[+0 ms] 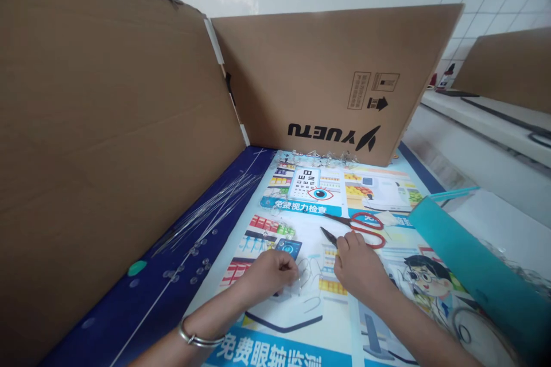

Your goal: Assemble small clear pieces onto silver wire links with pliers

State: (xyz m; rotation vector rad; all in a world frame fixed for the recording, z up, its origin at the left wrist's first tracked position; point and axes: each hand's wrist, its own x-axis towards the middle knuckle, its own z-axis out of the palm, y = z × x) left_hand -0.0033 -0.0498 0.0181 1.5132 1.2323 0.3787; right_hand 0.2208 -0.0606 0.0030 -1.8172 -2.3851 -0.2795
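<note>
My left hand [275, 271] is closed in a pinch above the printed sheet. At its fingertips is a thin, clear, wire-like loop [299, 285], whose exact shape is hard to make out. To the right, my right hand [358, 259] is wrapped around pliers [329, 236]. Their dark pointed jaws stick out toward the upper left, while the palm and fingers hide the handles. Just beyond this hand lies a pair of scissors [360, 222] with red handles and dark blades.
Cardboard panels [275, 69] stand at the left and back. Thin clear strands [206, 212] and several clear beads [196, 252] lie on the blue surface at left, near a green disc [137, 268]. A teal box [456, 258] stands at right. More clear pieces [327, 157] line the back panel.
</note>
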